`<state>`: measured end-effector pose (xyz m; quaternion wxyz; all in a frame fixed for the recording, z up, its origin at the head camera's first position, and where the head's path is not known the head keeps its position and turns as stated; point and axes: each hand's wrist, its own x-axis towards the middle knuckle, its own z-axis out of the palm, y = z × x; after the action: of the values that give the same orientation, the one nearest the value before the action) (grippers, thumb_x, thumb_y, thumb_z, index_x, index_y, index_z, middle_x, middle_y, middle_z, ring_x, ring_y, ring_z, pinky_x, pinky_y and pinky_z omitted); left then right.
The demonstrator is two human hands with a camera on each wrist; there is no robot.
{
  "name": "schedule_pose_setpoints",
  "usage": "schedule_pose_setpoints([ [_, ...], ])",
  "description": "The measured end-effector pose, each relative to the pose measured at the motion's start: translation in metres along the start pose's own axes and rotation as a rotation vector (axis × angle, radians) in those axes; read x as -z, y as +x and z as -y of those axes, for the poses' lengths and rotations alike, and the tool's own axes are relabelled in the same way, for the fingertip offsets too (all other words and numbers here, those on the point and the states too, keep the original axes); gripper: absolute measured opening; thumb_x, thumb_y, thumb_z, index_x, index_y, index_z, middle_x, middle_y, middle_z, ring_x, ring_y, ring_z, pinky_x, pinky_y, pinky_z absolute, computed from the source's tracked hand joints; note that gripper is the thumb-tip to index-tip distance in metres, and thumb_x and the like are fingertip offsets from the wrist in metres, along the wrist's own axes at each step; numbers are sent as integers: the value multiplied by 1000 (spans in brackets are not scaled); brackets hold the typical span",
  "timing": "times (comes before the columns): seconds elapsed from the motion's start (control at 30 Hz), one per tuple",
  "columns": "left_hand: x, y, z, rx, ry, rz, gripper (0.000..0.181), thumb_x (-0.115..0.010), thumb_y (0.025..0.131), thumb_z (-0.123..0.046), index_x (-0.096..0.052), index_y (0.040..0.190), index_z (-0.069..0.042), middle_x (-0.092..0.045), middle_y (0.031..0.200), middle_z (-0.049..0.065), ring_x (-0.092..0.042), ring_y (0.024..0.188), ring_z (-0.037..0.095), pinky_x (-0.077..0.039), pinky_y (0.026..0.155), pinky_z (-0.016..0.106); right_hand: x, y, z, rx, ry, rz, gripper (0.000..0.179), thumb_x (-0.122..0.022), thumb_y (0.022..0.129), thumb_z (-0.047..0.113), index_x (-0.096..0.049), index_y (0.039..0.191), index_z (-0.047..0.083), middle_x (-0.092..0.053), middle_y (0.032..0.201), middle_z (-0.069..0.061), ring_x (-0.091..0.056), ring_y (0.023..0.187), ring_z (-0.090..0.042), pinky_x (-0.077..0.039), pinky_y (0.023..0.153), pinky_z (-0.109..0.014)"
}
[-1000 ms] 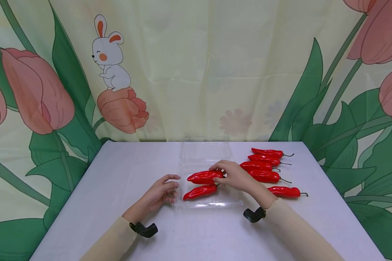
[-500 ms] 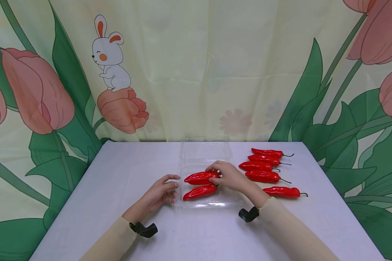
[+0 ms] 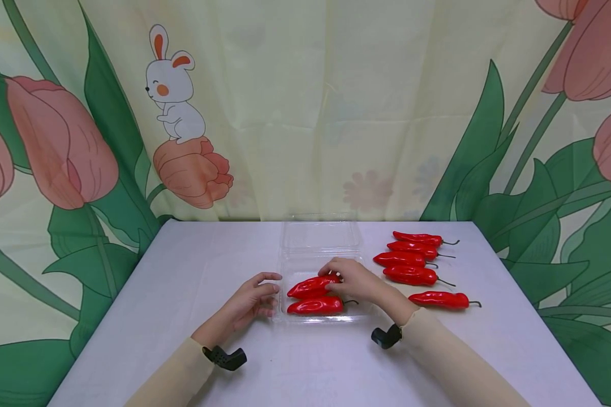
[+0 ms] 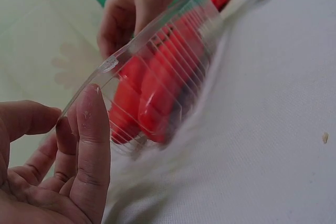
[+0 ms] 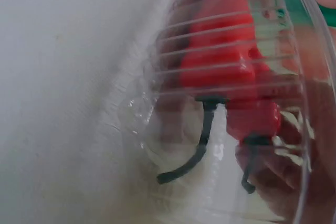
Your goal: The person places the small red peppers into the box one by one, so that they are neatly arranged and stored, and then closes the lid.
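A clear plastic clamshell box lies open on the table with two red chili peppers inside. My right hand grips the farther pepper near its stem end, low in the box. Against it, on the near side, lies the other pepper, its dark stem pointing right. My left hand is at the box's left side; in the left wrist view its fingers pinch the clear rim. Through the ribbed wall, the right wrist view shows both peppers side by side with green stems.
To the right of the box, several more red peppers lie in a loose column, stems to the right. The clear lid is folded back toward the far table edge. A printed curtain hangs behind the white table.
My right hand has moved left, then nearer to me, with its pepper. The nearer pepper has shifted toward the front wall and turned straighter. My left hand stays put.
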<state>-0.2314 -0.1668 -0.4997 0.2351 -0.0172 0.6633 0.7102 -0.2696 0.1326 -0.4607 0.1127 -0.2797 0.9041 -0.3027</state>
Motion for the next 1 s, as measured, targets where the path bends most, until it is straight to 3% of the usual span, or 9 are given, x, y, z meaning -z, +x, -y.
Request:
schedule_pose_setpoints([
  [0.4,-1,-1,1,0,12,-16,45,-61,103,-20,-46,143,-7,-60,106,6,-63,73,15,-60,65,25,-4,-4,0,45,39,43,29,-77,91,17,-72,120,15,-70,108,3,-64,98,-13,-61,84,-30],
  [1.0,-1,-2,1,-1,2,-10,45,-60,103,-20,-46,144,-7,-60,107,6,-63,73,14,-60,66,25,-4,-6,0,46,30,23,28,-73,95,19,-72,122,13,-70,108,2,-64,97,-12,-59,82,-28],
])
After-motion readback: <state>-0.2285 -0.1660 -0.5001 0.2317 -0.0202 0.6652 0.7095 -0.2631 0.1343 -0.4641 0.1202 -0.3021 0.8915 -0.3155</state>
